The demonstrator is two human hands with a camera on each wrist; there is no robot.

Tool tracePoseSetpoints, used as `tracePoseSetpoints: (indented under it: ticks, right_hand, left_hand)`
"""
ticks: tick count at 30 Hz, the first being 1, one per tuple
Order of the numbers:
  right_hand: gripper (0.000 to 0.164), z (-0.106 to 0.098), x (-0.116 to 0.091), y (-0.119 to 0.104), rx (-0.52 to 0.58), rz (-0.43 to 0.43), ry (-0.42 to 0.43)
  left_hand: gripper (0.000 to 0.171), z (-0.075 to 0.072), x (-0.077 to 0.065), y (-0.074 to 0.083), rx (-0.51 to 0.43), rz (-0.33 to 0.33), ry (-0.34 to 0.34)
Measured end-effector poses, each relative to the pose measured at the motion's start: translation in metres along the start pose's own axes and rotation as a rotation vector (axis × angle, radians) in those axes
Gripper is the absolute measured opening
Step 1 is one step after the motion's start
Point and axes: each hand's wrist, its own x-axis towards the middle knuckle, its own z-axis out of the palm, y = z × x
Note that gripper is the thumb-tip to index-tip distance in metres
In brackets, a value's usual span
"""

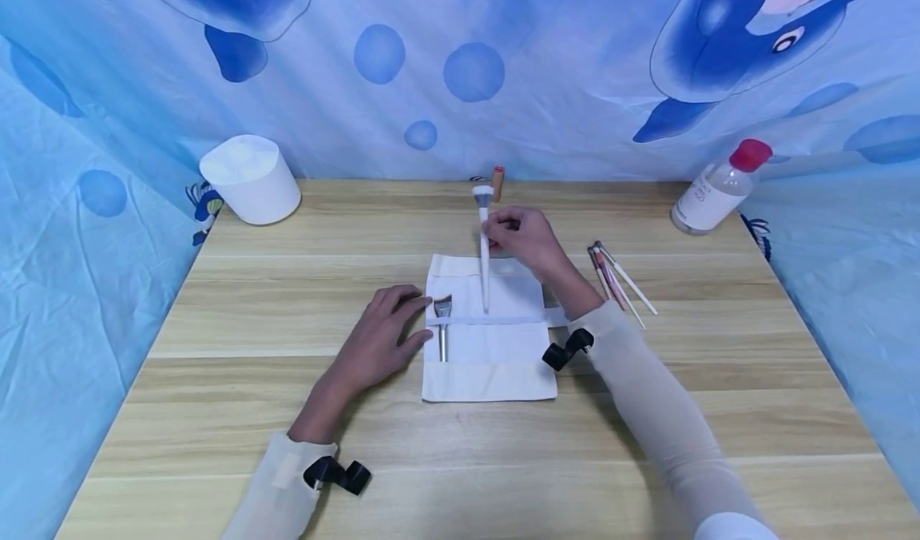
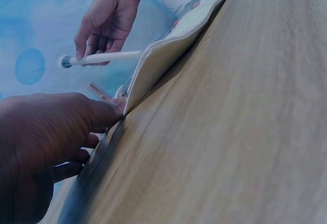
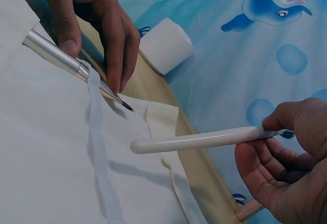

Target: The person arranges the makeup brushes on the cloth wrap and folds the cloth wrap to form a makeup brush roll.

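Right hand [image 1: 525, 238] pinches white brush [image 1: 485, 264], bristles to 12 o'clock, over white cloth case's [image 1: 492, 382] 12 o'clock half; left hand [image 1: 381, 336], fingers spread, touches case's 9 o'clock edge beside strapped silver brush [image 1: 443, 340], loose brushes [image 1: 616, 284] off at 2 o'clock.

Head cam: up high, looks fwd & down, takes in most of table [image 1: 489, 460] + blue backdrop [image 1: 561, 109]. L wrist cam: v. low by tabletop, tilted – L hand [image 2: 46, 142] close up, R hand [image 2: 110, 25] beyond. R wrist cam: close over white pouch [image 3: 46, 132], faces L hand & backdrop. Wrist views share white brush [image 3: 199, 141].
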Motion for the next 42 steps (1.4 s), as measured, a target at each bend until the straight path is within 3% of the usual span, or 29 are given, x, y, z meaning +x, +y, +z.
tracePoseSetpoints:
  ticks: [16, 34, 42]
  right_hand:
    - [0.025, 0.021, 0.001, 0.006, 0.056, 0.008, -0.042]
    - [0.026, 0.033, -0.004, 0.017, 0.008, 0.177, -0.085]
    - [0.027, 0.034, -0.009, 0.020, 0.036, 0.182, -0.101]
  left_hand:
    - [0.052, -0.001, 0.001, 0.002, 0.010, -0.021, -0.018]
    - [0.052, 0.000, 0.001, 0.000, 0.014, -0.026, -0.029]
    - [0.053, -0.002, 0.002, 0.001, 0.018, -0.036, -0.036]
